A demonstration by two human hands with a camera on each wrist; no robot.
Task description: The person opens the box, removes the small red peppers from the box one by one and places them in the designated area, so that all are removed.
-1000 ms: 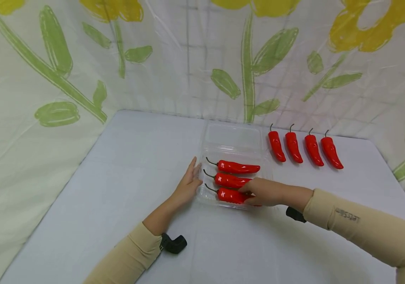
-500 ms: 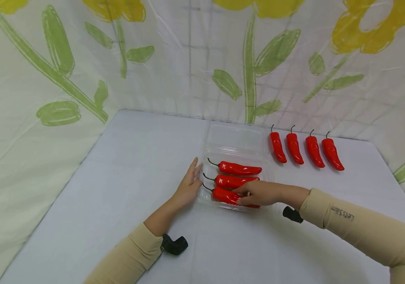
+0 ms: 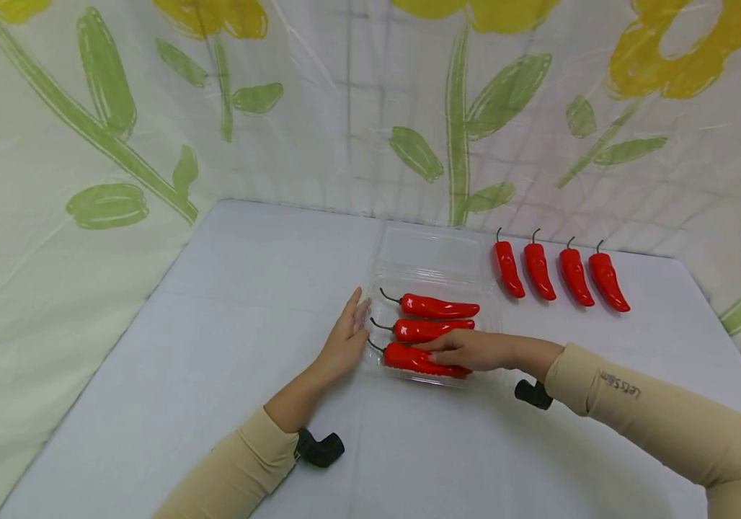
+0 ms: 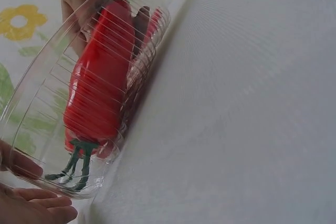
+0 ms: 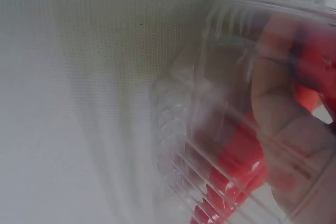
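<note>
A clear plastic clamshell box (image 3: 432, 380) lies with its lid folded back on the white table. Three red peppers with green stems are inside, stems to the left: the back pepper (image 3: 438, 307), the middle pepper (image 3: 425, 330) and the front pepper (image 3: 412, 357). My right hand (image 3: 474, 349) reaches in from the right and grips the front pepper, thumb on its near side and fingers on its far side. At the box's left edge, my left hand (image 3: 342, 344) holds the rim; in the left wrist view its fingers (image 4: 50, 203) show by the stem end.
Right of the lid (image 3: 432, 252), several more red peppers (image 3: 538, 272) lie in a row near the table's back edge. A white curtain (image 3: 305, 130) painted with yellow flowers hangs behind. Black wrist devices (image 3: 321, 448) jut from both sleeves.
My right hand has moved slightly left, and the front pepper has slid left with it, its stem now near the box's left wall. The left hand keeps its place at the box's edge.
</note>
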